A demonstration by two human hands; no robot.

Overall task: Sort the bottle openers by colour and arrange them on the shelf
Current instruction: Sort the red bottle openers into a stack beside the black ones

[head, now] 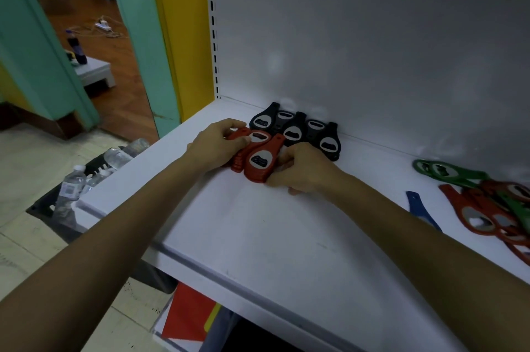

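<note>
White shelf [258, 237], one level, is carrying all the openers.

- Black openers [292, 130] are sitting in a tight cluster at the back, touching the rear panel.
- Red openers [258, 162] are standing just in front of the black openers, touching them. The left hand [218, 145] and right hand [304, 171] are gripping them from either side.
- Green opener [447, 169] is lying flat, well to the right of the black openers.
- Mixed heap [487, 208] of red and green openers is lying further right and nearer the front edge.
- Blue opener [415, 205] is lying just left of that heap.
</note>
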